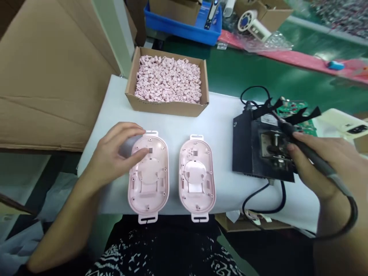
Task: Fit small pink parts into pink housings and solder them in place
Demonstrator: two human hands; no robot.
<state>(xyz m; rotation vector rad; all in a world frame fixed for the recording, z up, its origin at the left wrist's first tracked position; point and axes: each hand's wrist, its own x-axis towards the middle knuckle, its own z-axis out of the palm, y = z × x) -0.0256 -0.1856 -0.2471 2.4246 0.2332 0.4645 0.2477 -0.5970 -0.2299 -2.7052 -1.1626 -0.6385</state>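
On the white table in front of me lie two pale pink oval plastic shells, inner sides up, each with a slotted tab at both ends. My left hand point(115, 155) is at the left shell point(148, 180), fingers apart. Its index fingertip is by the top tab and its thumb reaches over the inside near a small square hole. The right shell point(197, 195) lies untouched beside it. At the right, my right hand point(324, 161) grips the dark handle of a corded soldering iron point(309, 151). The iron points toward a black metal box point(247, 145), its tip hard to make out.
A cardboard box point(166, 109) full of small pink parts stands at the table's back. Green circuit boards point(296, 109) and a white device point(342, 120) lie beyond the black box. Black cables point(283, 197) loop below it. A blue tray point(184, 30) sits farther back.
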